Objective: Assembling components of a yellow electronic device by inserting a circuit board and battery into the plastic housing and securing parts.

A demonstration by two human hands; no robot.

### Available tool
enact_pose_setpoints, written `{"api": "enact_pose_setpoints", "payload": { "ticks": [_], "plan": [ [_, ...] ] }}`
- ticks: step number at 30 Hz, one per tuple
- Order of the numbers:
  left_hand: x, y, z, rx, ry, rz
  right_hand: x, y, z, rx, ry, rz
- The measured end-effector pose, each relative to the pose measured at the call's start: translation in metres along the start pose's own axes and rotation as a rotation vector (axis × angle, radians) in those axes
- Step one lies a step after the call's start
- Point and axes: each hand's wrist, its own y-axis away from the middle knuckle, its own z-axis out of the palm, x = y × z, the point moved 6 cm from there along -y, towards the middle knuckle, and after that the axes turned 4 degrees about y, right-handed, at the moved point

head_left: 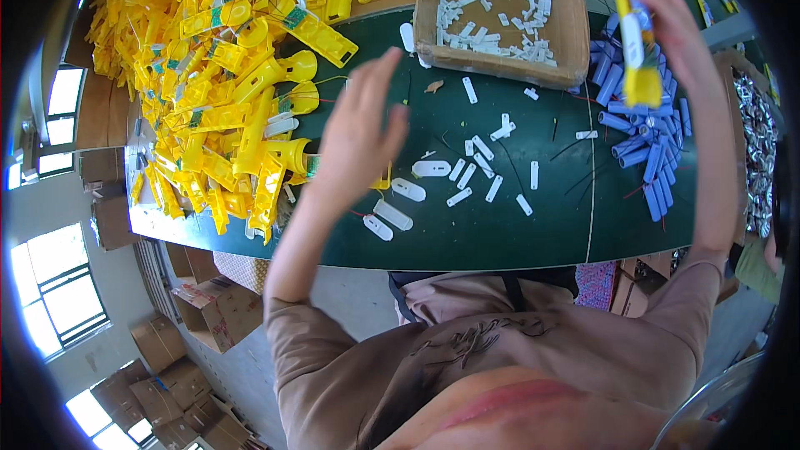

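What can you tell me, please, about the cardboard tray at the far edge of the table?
The cardboard tray is a shallow brown box with low walls and an open top, its corners a little worn. It lies flat on the green table at the far side, between the heap of yellow plastic parts and the pile of blue cylinders. It holds many small white plastic pieces, loosely scattered. Neither hand touches it.

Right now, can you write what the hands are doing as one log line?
left hand: open, raised over green table, near yellow plastic parts | right hand: holding yellow piece above blue cylinders | cardboard tray: white clips
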Motion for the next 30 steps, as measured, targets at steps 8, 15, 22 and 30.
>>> {"api": "enact_pose_setpoints", "payload": {
  "ticks": [8,15,22,30],
  "plan": [
    [-0.109,-0.050,-0.006,-0.317,-0.957,0.205,0.106,-0.151,-0.180,0.040,0.465,0.118],
    [-0.092,-0.087,-0.027,-0.335,-0.795,0.176,0.221,-0.222,-0.272,0.176,0.748,0.234],
    [-0.036,-0.114,-0.111,0.340,-0.216,0.046,0.169,-0.204,-0.314,0.300,1.237,0.162],
    [0.048,-0.085,-0.122,0.500,0.510,0.181,-0.049,0.043,0.073,-0.311,0.536,-0.706]
  ]
}}
